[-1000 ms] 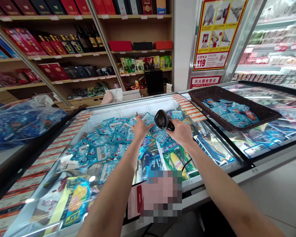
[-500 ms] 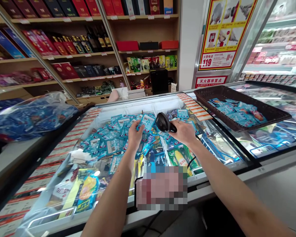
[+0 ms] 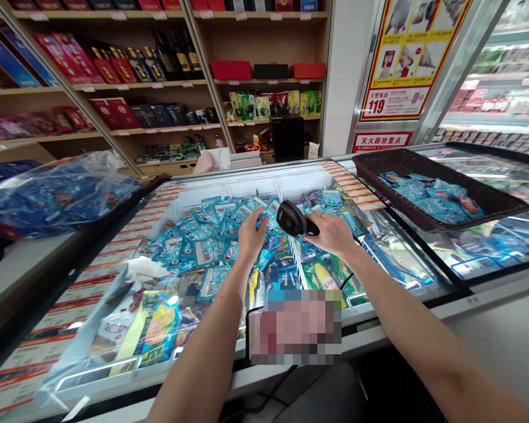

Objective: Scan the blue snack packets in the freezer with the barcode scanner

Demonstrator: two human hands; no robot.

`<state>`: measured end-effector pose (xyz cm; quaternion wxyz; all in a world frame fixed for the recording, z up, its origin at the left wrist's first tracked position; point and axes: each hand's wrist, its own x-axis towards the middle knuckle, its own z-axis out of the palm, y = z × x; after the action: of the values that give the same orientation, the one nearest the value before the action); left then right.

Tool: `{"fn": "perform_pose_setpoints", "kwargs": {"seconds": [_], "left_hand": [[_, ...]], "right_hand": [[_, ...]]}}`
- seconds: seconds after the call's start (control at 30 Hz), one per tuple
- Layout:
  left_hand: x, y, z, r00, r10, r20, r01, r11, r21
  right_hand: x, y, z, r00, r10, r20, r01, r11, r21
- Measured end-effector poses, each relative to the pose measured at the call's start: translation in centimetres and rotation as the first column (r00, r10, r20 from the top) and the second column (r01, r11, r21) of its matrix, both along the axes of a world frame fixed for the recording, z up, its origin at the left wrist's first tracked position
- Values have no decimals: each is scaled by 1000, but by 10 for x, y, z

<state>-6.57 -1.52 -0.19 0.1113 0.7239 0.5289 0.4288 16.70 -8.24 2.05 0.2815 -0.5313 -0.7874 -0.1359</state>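
My right hand (image 3: 332, 233) grips a black handheld barcode scanner (image 3: 292, 219) by its handle, its head pointing left over the freezer. The scanner's cord runs down below my right wrist. My left hand (image 3: 252, 236) is curled in a pinch at the edge of a small blue packet (image 3: 272, 209), just left of the scanner head; the fingers partly hide the contact. Under and around both hands lies a heap of similar blue packets (image 3: 205, 252), several showing barcodes, inside the chest freezer (image 3: 297, 176).
A brown basket (image 3: 506, 208) with blue packets sits on the freezer's right side. At left lies a clear plastic bag (image 3: 57, 194) of blue packets. A phone-like device with a blurred screen (image 3: 295, 329) stands at the front edge. Stocked shelves (image 3: 268, 82) rise behind.
My left hand has moved slightly right, closer to the scanner, and the packet at its fingers is now less visible. The view has shifted slightly. My right hand still holds the scanner.
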Motion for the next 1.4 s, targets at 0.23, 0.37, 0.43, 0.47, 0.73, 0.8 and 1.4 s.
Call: {"fn": "perform_pose_setpoints", "kwargs": {"seconds": [0.23,0.37,0.43,0.47,0.73,0.8,1.4], "left_hand": [[3,-3,3,998,-13,-59,15,1000,25],[2,-1,2,997,-20,-76,21,1000,11],[2,-1,1,997,-19,-78,20,1000,8],[2,-1,1,997,-19,-78,20,1000,8],[4,0,0,998,-26,-62,28,999,26],[4,0,0,998,-28,-63,30,999,27],[5,-4,2,996,-28,-90,30,999,16]], "right_hand": [[1,0,2,1000,-16,7,16,999,-28],[2,-1,3,1000,-11,12,11,999,-42],[2,-1,3,1000,-8,20,9,999,-45],[2,-1,3,1000,-9,24,10,999,-44],[2,1,0,999,-11,43,14,998,-58],[2,1,0,999,-14,47,17,998,-64],[3,1,2,998,-42,44,44,998,-53]]}}
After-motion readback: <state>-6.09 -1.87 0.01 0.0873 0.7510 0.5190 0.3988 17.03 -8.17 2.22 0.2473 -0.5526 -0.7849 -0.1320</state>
